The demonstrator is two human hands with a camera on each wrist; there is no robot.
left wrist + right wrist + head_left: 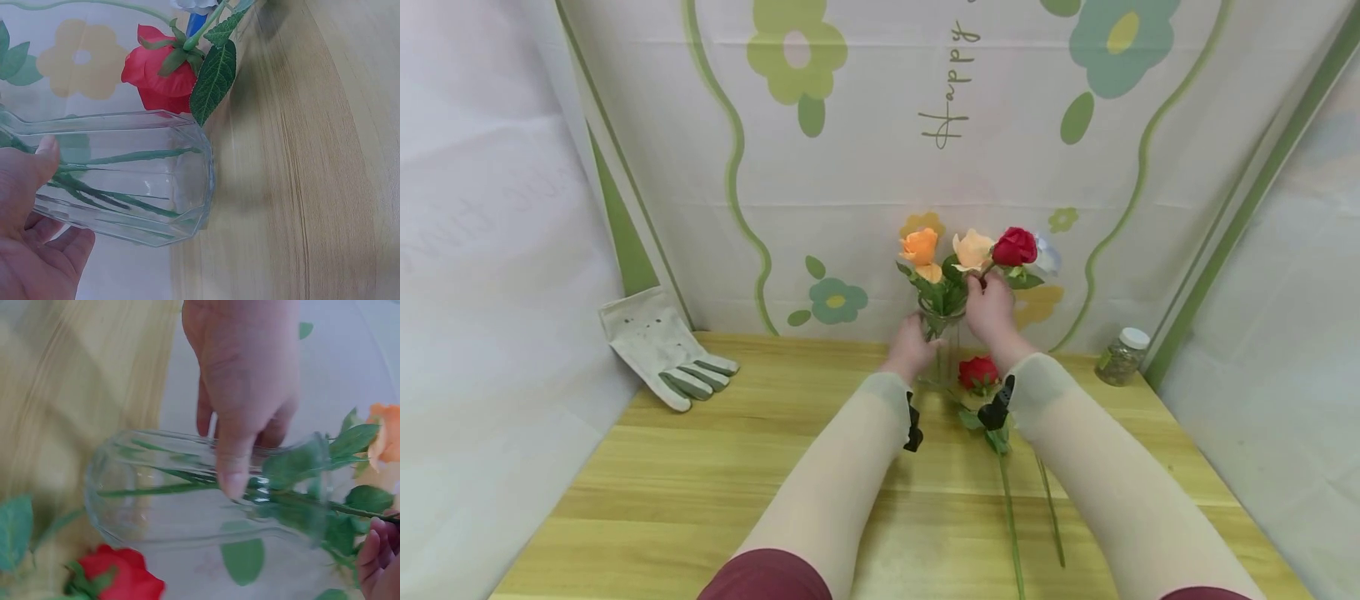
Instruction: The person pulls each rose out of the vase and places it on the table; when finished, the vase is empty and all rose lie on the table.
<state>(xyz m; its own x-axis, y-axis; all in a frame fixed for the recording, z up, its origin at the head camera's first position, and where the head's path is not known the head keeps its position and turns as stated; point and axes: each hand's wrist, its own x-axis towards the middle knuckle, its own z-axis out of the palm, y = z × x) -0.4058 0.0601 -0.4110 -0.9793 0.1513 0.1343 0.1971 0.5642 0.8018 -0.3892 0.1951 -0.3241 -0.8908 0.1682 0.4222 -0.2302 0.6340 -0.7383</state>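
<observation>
My left hand [913, 346] grips a clear glass vase [140, 178] round its upper part, thumb on one side and fingers on the other. Green stems [125, 156] show through the glass. An orange rose [919, 247] and a peach rose [973, 250] stand above the mouth among green leaves. At the mouth, my right hand [992, 308] pinches the stem [350, 510] of a red rose [1015, 247], whose bloom leans to the right. Behind that bloom, a pale blue flower [1047, 254] is partly hidden. Another red rose [977, 373] lies beside the vase's base.
Long green stems [1011, 521] lie on the wooden table [700, 492], partly under my right forearm. A white and green glove [670, 350] is at the back left. A white-lidded jar [1122, 357] stands at the back right. A flower-printed cloth [865, 167] hangs behind.
</observation>
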